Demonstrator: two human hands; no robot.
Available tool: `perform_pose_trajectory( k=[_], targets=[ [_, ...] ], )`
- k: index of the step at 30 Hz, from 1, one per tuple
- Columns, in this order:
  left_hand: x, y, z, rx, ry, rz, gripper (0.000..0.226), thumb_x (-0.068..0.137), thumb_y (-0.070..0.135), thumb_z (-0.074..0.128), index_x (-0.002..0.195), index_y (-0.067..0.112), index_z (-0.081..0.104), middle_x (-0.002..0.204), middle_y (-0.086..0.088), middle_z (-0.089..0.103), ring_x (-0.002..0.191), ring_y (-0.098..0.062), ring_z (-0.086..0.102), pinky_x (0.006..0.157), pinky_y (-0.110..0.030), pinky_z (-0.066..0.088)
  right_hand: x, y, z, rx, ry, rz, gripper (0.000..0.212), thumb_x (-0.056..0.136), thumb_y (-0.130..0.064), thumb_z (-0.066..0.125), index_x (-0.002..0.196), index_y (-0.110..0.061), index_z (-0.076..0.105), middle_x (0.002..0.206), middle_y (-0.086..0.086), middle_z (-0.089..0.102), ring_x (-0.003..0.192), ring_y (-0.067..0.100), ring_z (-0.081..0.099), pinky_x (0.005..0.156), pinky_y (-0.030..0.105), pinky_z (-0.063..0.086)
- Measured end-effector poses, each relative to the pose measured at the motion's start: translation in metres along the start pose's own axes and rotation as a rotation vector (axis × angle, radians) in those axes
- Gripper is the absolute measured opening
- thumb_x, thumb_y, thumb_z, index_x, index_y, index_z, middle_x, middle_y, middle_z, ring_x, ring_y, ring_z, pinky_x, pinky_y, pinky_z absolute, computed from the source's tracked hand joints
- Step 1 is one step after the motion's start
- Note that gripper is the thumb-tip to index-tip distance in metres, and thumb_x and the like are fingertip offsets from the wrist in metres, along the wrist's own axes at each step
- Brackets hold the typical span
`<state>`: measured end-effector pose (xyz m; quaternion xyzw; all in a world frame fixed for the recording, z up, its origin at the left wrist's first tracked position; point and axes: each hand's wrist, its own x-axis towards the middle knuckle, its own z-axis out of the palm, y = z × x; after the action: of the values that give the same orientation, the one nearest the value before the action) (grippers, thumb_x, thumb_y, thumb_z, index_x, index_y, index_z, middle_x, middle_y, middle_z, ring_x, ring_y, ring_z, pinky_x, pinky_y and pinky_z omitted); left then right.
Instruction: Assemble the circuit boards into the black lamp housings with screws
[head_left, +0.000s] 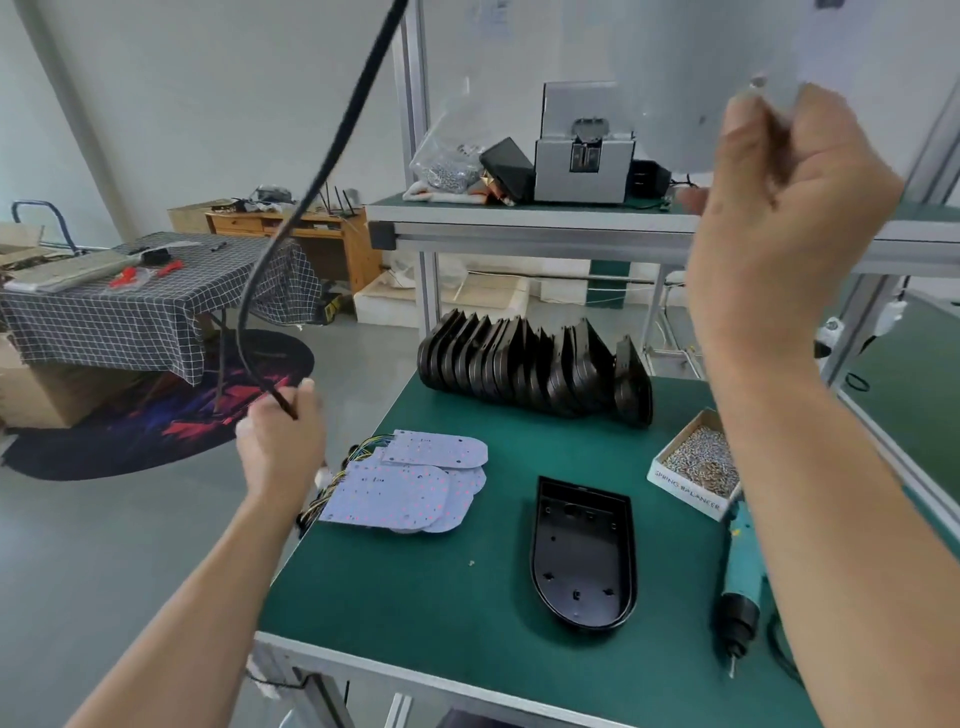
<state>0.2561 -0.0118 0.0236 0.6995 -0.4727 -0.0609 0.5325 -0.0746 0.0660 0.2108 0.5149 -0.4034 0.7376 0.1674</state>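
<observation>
Cable (322, 156), black and looping down from above, is pinched in my left hand (283, 436), off the counter's left edge. My right hand (789, 208) is raised high, fingers curled around something thin and dark that I cannot make out. On the green counter (415, 582), one open black housing (584, 556) lies near the front edge; a row of housings (535, 364) stands along the back edge. Circuit boards (410, 483) are stacked at the left edge. Screws fill a box (698, 467) by the right edge, the screwdriver (740, 577) just in front of it.
</observation>
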Motion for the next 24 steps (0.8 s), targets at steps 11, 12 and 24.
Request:
perform_pose_trajectory(
  k=[11,12,24],
  targets=[
    [-0.027,0.12,0.001,-0.425,-0.344,-0.019,0.03,0.107,0.038,0.048,0.094,0.015,0.063,0.054,0.004,0.062,0.047,-0.011,0.055,0.049,-0.026,0.048,-0.077,0.088,-0.068,-0.33,-0.261,0.084,0.028,0.11,-0.022,0.053,0.09,-0.007,0.066,0.061,0.006,0.055,0.053,0.031,0.05,0.051,0.04,0.041],
    [-0.044,0.127,0.012,-0.477,-0.493,-0.068,0.018,0.108,0.025,0.048,0.099,0.014,0.059,0.054,0.004,0.062,0.048,-0.011,0.054,0.048,-0.024,0.046,-0.092,0.094,-0.078,-0.354,-0.274,0.107,0.027,0.109,-0.019,0.054,0.09,-0.006,0.067,0.061,0.003,0.055,0.053,0.027,0.048,0.052,0.037,0.039],
    [-0.146,0.111,0.15,-0.425,-1.011,-0.303,0.009,0.109,0.016,0.043,0.102,0.012,0.047,0.075,-0.008,0.071,0.051,-0.011,0.062,0.044,-0.02,0.044,-0.216,0.128,-0.137,-0.783,-0.493,0.224,0.02,0.08,0.014,0.078,0.079,-0.003,0.067,0.063,0.01,0.058,0.056,0.036,0.052,0.045,0.036,0.043]
  ],
)
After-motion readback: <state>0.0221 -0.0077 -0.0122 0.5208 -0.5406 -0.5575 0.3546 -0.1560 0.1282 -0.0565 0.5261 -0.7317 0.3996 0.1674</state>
